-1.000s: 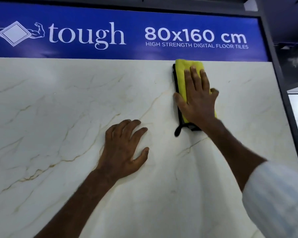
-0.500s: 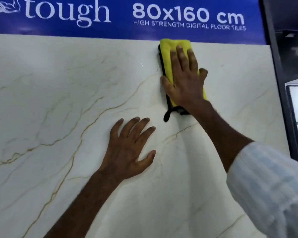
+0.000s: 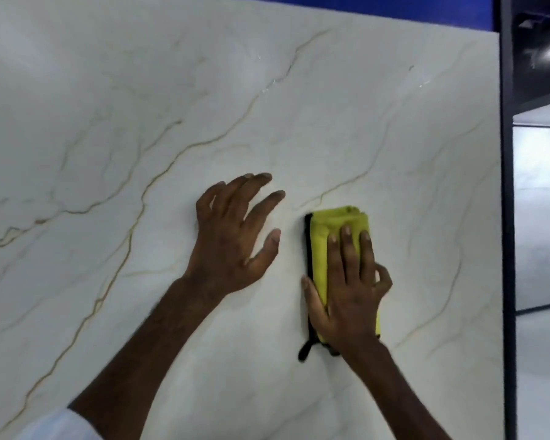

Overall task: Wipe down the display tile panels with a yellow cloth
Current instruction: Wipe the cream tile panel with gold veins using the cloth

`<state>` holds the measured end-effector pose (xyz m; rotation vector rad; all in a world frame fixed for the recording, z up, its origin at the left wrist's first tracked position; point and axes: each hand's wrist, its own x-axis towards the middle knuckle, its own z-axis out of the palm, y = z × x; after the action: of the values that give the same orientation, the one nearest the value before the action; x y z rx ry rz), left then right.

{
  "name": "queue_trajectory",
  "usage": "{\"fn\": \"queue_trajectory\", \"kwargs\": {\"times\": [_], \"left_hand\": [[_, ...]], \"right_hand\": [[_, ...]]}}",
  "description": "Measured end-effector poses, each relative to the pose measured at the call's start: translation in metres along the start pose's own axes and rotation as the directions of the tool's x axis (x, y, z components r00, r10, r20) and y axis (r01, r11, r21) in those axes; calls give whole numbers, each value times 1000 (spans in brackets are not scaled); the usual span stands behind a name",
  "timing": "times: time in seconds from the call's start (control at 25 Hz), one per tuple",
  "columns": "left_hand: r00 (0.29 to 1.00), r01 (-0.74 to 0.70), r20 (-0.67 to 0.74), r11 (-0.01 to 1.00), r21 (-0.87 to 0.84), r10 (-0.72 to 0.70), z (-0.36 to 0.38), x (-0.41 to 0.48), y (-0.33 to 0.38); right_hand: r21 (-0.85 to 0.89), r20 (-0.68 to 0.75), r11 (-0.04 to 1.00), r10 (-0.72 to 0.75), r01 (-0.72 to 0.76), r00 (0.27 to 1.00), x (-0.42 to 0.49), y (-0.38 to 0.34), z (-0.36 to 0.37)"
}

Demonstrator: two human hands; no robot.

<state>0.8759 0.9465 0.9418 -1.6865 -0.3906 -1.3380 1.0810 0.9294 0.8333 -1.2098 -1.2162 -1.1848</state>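
Right hand (image 3: 346, 290), fingers straight, presses the yellow cloth (image 3: 331, 223) against the tile panel (image 3: 172, 90), the cloth's length running past the fingertips; left hand (image 3: 232, 246), splayed and empty, sits just beside.

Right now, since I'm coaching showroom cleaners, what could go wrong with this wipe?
1. The right hand only presses the folded yellow cloth flat against the tile panel, with no real grip, so it might slip or unfold.
2. The bare left hand is spread on or just off the glossy panel beside the cloth and may leave fingerprints.
3. The cloth's black loop dangles below and could drag across the surface.
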Motion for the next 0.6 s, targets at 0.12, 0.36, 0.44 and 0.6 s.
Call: {"fn": "queue_trajectory", "kwargs": {"times": [0.12, 0.36, 0.44, 0.6], "left_hand": [[995, 44, 89, 999, -2, -44, -14, -55, 33], [960, -45, 280, 992, 119, 10, -6, -121, 39], [964, -43, 267, 989, 142, 3, -4, -120, 39], [965, -37, 262, 986, 162, -7, -3, -122, 40]], "right_hand": [[12, 3, 998, -59, 59, 998, 67, 8, 0], [-30, -21, 999, 16, -17, 1000, 50, 7, 4], [-14, 3, 1000, 23, -23, 1000, -17, 8, 3], [1, 73, 999, 42, -42, 996, -113, 3, -2]]}}
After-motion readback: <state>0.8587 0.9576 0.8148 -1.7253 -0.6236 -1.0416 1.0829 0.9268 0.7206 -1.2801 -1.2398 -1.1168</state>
